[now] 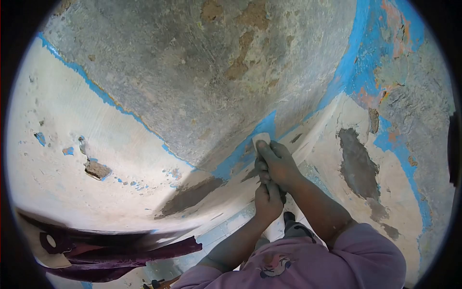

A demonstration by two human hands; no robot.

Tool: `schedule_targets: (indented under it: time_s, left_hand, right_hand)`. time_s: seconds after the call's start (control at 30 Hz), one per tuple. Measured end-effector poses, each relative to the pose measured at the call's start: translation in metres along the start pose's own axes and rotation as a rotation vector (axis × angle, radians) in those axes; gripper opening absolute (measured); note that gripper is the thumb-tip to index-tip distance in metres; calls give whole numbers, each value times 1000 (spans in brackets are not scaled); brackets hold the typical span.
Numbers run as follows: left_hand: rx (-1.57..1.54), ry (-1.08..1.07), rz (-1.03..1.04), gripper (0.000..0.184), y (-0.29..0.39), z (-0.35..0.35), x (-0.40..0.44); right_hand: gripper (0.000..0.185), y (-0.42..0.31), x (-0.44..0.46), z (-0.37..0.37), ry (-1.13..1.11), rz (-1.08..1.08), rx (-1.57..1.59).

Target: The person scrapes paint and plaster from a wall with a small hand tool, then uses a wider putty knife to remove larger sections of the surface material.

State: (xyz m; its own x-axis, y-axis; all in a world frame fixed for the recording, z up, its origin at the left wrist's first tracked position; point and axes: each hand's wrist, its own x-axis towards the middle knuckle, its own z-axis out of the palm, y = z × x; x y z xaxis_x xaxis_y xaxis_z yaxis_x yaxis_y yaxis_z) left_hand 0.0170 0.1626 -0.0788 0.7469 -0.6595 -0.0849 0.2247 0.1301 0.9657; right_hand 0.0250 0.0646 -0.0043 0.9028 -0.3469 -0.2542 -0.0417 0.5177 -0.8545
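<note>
Both my hands are closed on what looks like a scraper [261, 139], with a pale, flat, squarish end against the wall. My right hand [279, 164] grips it just below that end, thumb on top. Lower down, my left hand [268, 202] is wrapped around the handle, which the fingers mostly hide. The tool's end lies over a strip of blue paint [236, 161], at the edge between the bare grey wall [159, 72] and the off-white coating [86, 125].
Grey bare patches [358, 164] and broken holes [97, 169] mark the off-white coating. Blue paint [368, 62] peels at the upper right. Dark purple cloth [130, 253] hangs at the lower left. Pale floor tiles [226, 229] show below my hands.
</note>
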Motion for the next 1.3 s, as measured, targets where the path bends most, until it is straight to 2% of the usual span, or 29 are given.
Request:
schedule_targets:
  time_s: [0.13, 0.2, 0.23, 0.3, 0.33, 0.47, 0.5, 0.53, 0.63, 0.73, 0.83, 0.9, 0.97, 1.07, 1.17, 1.2, 1.23, 1.3]
  left_hand:
    - [54, 10, 1, 30, -6, 2, -10]
    - [57, 45, -103, 29, -15, -2, -14]
    - [58, 46, -102, 29, -4, -2, -9]
    - [101, 11, 49, 30, 26, -2, 6]
    - [114, 7, 37, 31, 30, -1, 6]
    - [187, 107, -16, 32, -10, 2, -17]
    - [190, 104, -5, 32, -3, 0, -9]
    - [147, 72, -14, 32, 8, -2, -3]
    - [4, 5, -24, 31, 7, -1, -1]
    - [-31, 34, -59, 30, -4, 2, -11]
    - [79, 72, -91, 29, 5, 3, -15]
    - [188, 23, 39, 29, 20, 0, -1]
    - [76, 52, 32, 31, 4, 3, -4]
    - [175, 96, 33, 33, -8, -1, -7]
    - [227, 127, 20, 32, -1, -6, -7]
    - [139, 89, 21, 31, 10, -2, -2]
    - [50, 51, 26, 30, 17, 1, 2]
    - [108, -17, 112, 36, 1, -1, -3]
  right_hand:
    - [29, 11, -4, -8, 66, 0, -12]
    - [29, 19, -4, -6, 79, 29, -16]
    - [29, 11, -3, -2, 77, 29, -14]
    - [29, -15, 0, 10, -4, -72, 41]
    - [29, -14, -2, 11, -7, -70, 38]
    - [29, 8, -10, -1, 89, 1, -23]
    - [31, 18, -5, -5, 111, 37, -12]
    - [30, 18, 8, -5, 74, -141, -176]
    - [30, -6, -2, 2, 16, -6, 13]
    - [31, 10, -10, -4, 76, -8, -28]
    - [31, 6, -1, -2, 32, -20, -77]
    - [32, 4, -3, 0, 36, -8, -30]
    - [32, -4, -3, 0, 38, -10, 46]
    - [32, 15, -10, -6, 57, 74, 14]
    - [30, -6, 0, 8, -12, -51, 44]
    - [30, -15, -3, 6, -55, 40, 92]
    - [30, -11, -5, 3, -59, 38, 85]
    - [30, 4, -9, -3, 9, 2, 53]
